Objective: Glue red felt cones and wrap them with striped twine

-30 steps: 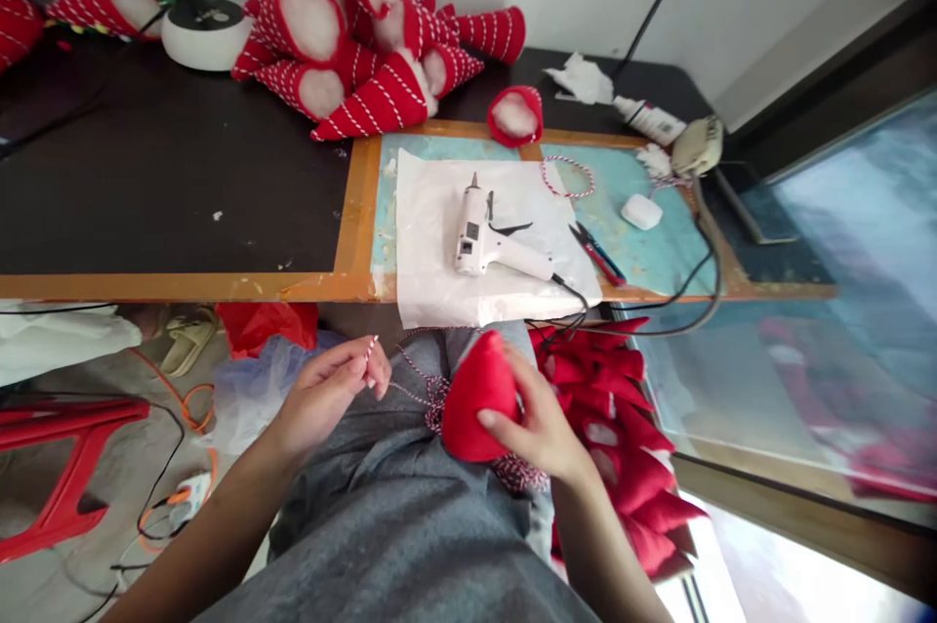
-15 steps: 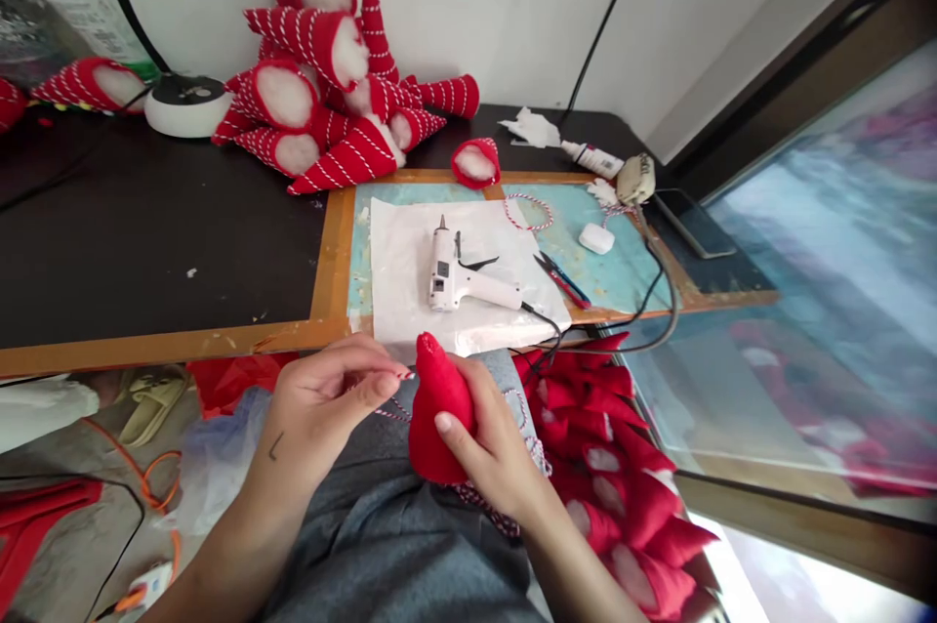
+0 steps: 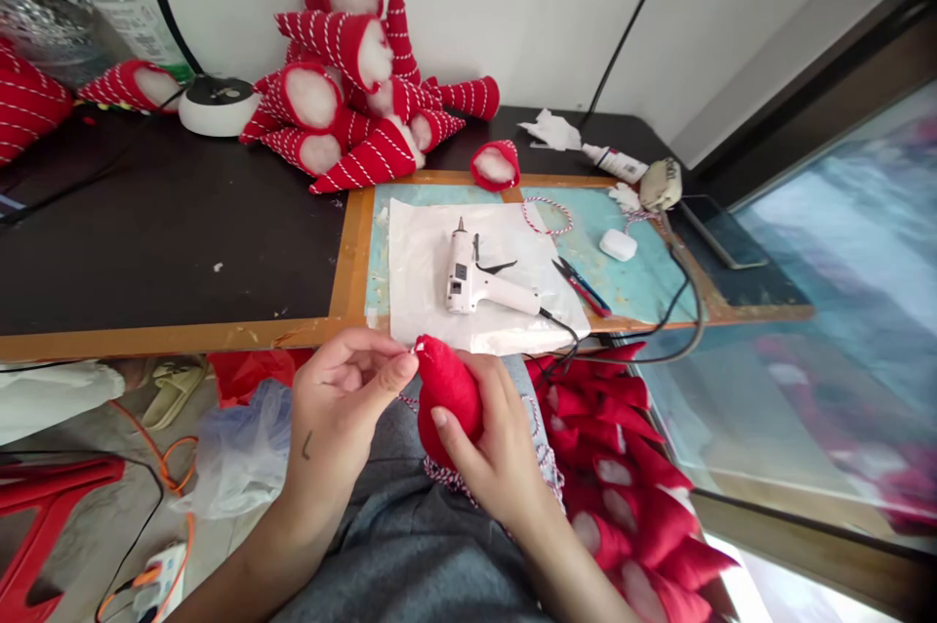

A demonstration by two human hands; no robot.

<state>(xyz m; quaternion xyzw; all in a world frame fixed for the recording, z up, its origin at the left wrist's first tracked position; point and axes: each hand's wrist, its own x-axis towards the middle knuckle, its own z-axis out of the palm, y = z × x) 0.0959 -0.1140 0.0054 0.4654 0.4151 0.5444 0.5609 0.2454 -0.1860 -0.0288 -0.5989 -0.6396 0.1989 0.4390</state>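
A plain red felt cone (image 3: 448, 389) is gripped around its side by my right hand (image 3: 498, 437), its narrow tip pointing up and away from me. My left hand (image 3: 347, 398) pinches the end of a red-and-white twisted cord (image 3: 407, 401) against that tip. More of the cord lies bunched on my lap below the cone. Just beyond my hands, a white glue gun (image 3: 490, 289) rests on its side on a white sheet (image 3: 417, 330), nozzle away from me. No hand touches it.
Striped, stuffed red cones (image 3: 366, 154) are heaped against the wall. Snips (image 3: 582, 286), a cord loop (image 3: 548, 215), a white case (image 3: 618, 244) and a phone (image 3: 721, 230) lie at right. Plain red cones (image 3: 630, 496) fill a container beside my right leg. The glue gun's cable runs off the table edge.
My left hand has moved right, bringing the cord's end from just beside the cone onto its tip. My right hand keeps its hold. The whole view has shifted slightly.
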